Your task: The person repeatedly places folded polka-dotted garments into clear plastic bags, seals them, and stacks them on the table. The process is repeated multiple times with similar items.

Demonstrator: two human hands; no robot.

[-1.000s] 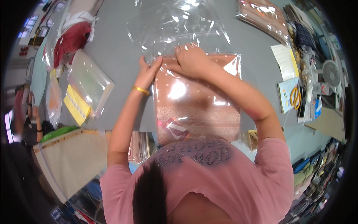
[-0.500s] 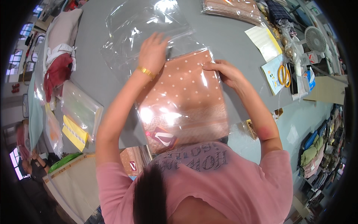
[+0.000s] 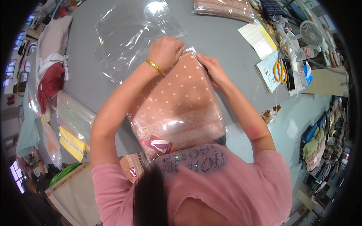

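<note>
Polka-dot package point(image 3: 177, 98) lies on grey table point(image 3: 85, 49). Left hand point(image 3: 164, 51): fingers curled at its top edge, hold unclear. Right hand point(image 3: 214, 71): grasping top right corner. Scissors point(image 3: 279, 72), fan point(image 3: 311, 34) at right.

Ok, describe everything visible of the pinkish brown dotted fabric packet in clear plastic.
The flat, rectangular pinkish brown dotted fabric packet has white dots, a pale lacy band and glossy clear plastic wrapping. A purple and white tag shows near its lower left corner. It rests askew on the grey table, left hand and right hand at its far end.
</note>
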